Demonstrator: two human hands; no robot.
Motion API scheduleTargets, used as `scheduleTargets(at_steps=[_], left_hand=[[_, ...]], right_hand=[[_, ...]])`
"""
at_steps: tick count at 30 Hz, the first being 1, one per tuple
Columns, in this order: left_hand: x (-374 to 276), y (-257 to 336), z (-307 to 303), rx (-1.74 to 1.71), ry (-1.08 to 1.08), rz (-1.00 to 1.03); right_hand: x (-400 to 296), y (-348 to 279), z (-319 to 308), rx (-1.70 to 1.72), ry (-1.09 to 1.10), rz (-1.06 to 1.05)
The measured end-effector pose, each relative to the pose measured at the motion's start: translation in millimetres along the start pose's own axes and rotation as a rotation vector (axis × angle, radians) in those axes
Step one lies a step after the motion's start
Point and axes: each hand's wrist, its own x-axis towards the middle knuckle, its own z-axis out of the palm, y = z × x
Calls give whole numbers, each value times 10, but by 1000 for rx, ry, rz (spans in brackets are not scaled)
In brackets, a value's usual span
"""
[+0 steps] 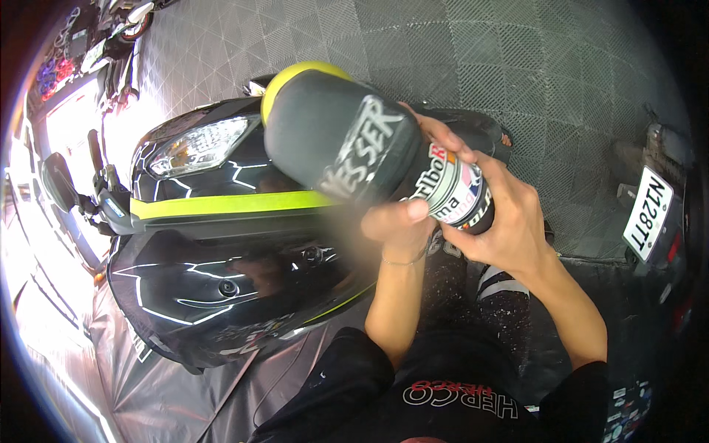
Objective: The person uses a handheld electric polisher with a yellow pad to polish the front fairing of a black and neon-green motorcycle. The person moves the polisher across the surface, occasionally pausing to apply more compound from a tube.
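Observation:
A black polisher (338, 127) with a yellow pad (304, 69) showing past its rounded head is raised over a motor scooter's glossy black bodywork (255, 271). My right hand (507, 216) wraps around its narrower, stickered body, fingers on the far side and thumb below. Close against the tool's near side is my left hand (401, 219), its thumb by the stickers. Motion blur hides the left fingers, so their grip is unclear. A lime-green strip (227, 205) runs along the bodywork beneath the tool, and a clear lamp lens (199, 147) lies beyond the strip.
Mirrors (60, 180) jut out at the scooter's left end. Grey ribbed tiles (498, 44) cover the floor. Another vehicle with a licence plate (648, 213) stands at right. Dark sheeting (221, 398) lies on the near side, and more two-wheelers (124, 33) stand at upper left.

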Motion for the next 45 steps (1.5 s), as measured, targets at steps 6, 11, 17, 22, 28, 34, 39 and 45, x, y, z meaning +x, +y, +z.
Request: scheduleTargets(at_steps=[6,11,17,22,28,34,39,45], left_hand=[[-272,-219,33,48,115,-228],[-709,-433,-3,104,-105,-369],[-1780,-621,-533,590,-228,-882],[-2566,-791,-776,946,-398,-1040],[-3043,-849,-1227,1384,-564,-1130],[-2969,-1007,-1478,2085,-526,-1308],[-3161,-1026,-1888,2215,-481,-1085],[-3223,-1012,-1922,2170,-491,-973]], right_hand=[[-432,-77,49,67,58,238],[-1161,-47,167,401,131,409],[-2603,-184,587,760,-86,653],[-3527,927,795,445,-568,870],[-3857,3194,1851,141,-129,972],[-3210,5023,3130,-135,-142,1014],[-2576,5227,3715,-35,182,1178],[-2780,5568,3919,-8,178,1154]])
